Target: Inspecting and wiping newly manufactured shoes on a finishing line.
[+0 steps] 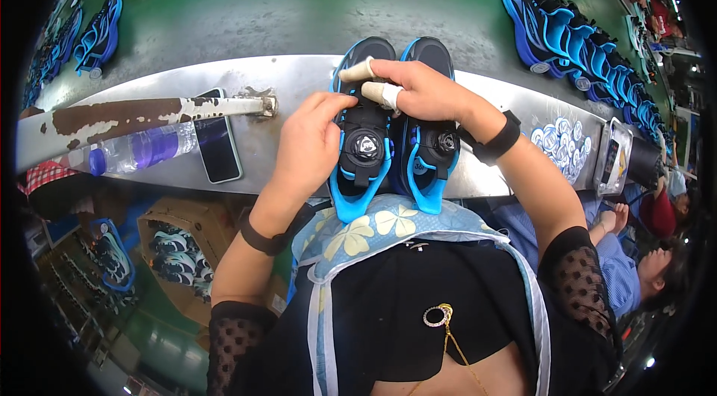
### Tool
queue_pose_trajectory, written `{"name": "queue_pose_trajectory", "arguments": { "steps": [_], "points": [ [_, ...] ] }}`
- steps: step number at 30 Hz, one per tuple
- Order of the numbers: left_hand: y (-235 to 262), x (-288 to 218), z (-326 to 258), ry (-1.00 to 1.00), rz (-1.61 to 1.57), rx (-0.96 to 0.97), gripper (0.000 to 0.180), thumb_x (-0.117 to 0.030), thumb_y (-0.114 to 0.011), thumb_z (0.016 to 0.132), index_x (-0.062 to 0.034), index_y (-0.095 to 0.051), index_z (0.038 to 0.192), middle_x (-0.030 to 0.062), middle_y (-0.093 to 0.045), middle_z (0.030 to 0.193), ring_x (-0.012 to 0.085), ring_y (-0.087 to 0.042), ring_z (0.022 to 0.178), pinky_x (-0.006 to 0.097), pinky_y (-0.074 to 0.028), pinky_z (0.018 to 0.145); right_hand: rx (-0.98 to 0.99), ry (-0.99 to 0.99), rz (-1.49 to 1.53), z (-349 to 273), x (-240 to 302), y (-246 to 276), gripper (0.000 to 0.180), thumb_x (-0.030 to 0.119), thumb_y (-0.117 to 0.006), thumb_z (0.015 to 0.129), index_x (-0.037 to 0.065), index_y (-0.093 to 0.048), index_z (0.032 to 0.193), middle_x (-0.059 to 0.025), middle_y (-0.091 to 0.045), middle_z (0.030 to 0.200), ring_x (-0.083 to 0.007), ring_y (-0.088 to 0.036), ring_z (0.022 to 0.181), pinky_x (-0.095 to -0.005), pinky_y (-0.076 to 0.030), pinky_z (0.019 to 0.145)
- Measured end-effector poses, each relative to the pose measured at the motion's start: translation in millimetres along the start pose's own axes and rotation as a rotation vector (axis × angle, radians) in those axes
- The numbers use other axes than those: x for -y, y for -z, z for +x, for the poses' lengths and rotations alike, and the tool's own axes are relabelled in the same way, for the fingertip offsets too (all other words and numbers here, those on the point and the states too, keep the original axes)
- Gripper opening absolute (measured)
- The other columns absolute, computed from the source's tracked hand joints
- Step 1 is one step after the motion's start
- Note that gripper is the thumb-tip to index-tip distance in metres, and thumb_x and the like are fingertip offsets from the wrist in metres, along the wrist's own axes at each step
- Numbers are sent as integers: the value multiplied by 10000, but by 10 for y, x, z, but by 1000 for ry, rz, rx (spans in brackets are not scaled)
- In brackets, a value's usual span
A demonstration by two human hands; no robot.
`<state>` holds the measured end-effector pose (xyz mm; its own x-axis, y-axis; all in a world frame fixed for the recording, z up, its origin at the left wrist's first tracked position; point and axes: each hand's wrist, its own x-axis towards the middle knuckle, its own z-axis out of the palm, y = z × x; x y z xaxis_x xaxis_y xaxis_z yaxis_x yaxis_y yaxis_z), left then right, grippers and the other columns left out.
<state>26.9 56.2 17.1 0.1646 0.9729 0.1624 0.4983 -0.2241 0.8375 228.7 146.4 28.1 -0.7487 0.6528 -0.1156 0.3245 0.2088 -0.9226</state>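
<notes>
Two black and blue sports shoes with round dial closures stand side by side on the metal ledge, toes pointing away from me. At the left shoe [363, 164], my left hand [308, 140] is closed against its side. Its thumb and index finger pinch at the upper, just above the dial. Over the front of the same shoe reaches my right hand [426, 93], with pale covers on its fingertips. Its visible fingers are stretched out and apart, touching the upper; its thumb is hidden. The right shoe [438, 153] lies partly under my right hand.
On the ledge [284, 71] lie a phone [218, 149], a plastic bottle [146, 148] and a heap of round stickers [562, 146]. A worn metal bar [149, 116] crosses the left side. Shoes [556, 30] line the green surface; a person [609, 246] sits at right.
</notes>
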Motion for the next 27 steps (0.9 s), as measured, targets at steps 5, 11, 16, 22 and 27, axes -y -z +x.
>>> {"name": "queue_pose_trajectory", "arguments": {
  "steps": [5, 11, 16, 22, 27],
  "points": [
    [61, -157, -47, 141, -59, 16, 362, 118, -434, 827, -10, -649, 1088, 117, -620, 1002, 206, -596, 818, 286, -475, 754, 67, -236, 279, 44, -56, 77, 378, 279, -525, 1004, 145, -555, 1356, 15, -621, 1056, -60, -543, 832, -231, -481, 694],
    [61, -262, -42, 54, -12, -62, 294, 96, -506, 781, -9, -637, 1022, 138, -561, 900, 262, -570, 702, 332, -472, 659, -67, -263, 505, 44, -146, 138, 378, 272, -527, 1008, 104, -558, 1345, 28, -554, 896, -65, -506, 776, -234, -467, 745],
    [66, -334, -42, 183, 174, 33, 222, 81, -495, 805, 9, -626, 968, 84, -562, 885, 182, -585, 766, 290, -479, 714, -54, -248, 409, 30, -92, 129, 367, 256, -534, 1005, 100, -566, 1336, 32, -550, 871, -64, -504, 769, -233, -457, 742],
    [14, -283, -108, 194, -14, -65, 202, 71, -499, 769, 17, -610, 928, 119, -530, 844, 210, -554, 654, 349, -463, 628, -31, -249, 338, -12, -76, 167, 353, 235, -562, 990, 119, -584, 1323, 30, -580, 902, -66, -512, 765, -233, -450, 740],
    [-17, -378, -82, 187, 35, -51, 187, 71, -495, 765, 18, -607, 905, 111, -515, 840, 207, -538, 647, 344, -456, 633, -21, -217, 274, -19, -91, 165, 356, 219, -573, 980, 113, -586, 1320, 20, -618, 980, -76, -516, 763, -239, -453, 731]
  ]
}}
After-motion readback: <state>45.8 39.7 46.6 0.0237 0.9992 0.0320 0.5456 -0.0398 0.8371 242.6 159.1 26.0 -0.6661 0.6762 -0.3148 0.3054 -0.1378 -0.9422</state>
